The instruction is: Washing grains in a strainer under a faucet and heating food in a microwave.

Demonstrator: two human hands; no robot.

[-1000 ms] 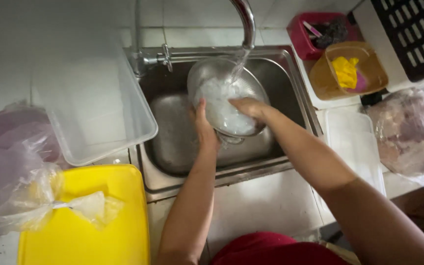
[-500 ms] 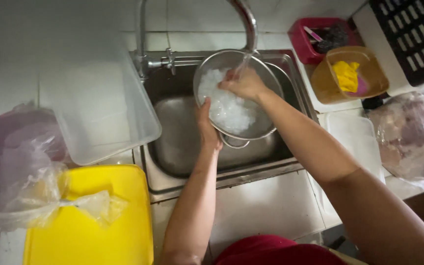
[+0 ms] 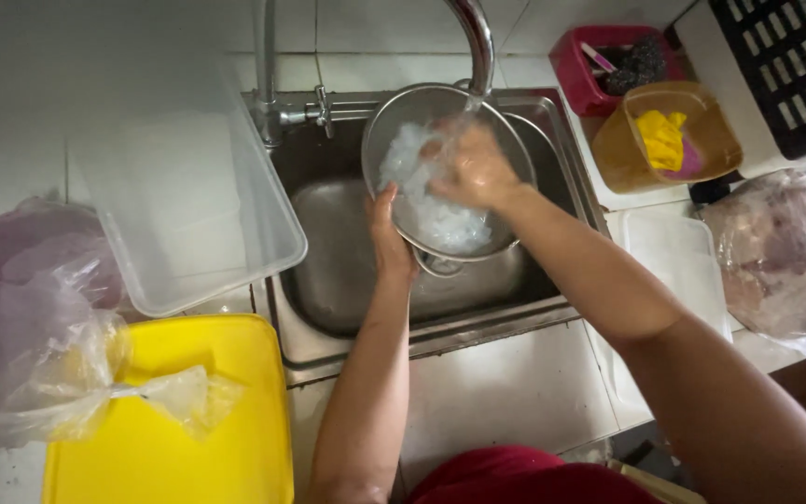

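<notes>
Fingers of left hand (image 3: 389, 245) clasp the metal strainer's (image 3: 384, 140) near rim. Right hand (image 3: 473, 168) fingers, loosely spread, rest in white food (image 3: 440, 219) under the tap (image 3: 473, 37). Open sink (image 3: 347, 271) room lies left of the strainer.

A white tiled counter (image 3: 506, 392) surrounds a steel sink (image 3: 328, 280) set into it. Left of the sink, a clear plastic tub (image 3: 188, 205) rests on the counter with 1 corner overhanging the basin. Below the tub lies a yellow cutting board (image 3: 188, 439), and 2 crumpled plastic bags (image 3: 30, 345) sit partly on the board's left side. Right of the sink stand a red container (image 3: 590, 70) and an amber tub (image 3: 627, 159) holding a yellow cloth, with a white board (image 3: 673, 252) and a clear bag of pale meat (image 3: 785, 252) nearer the front edge.
</notes>
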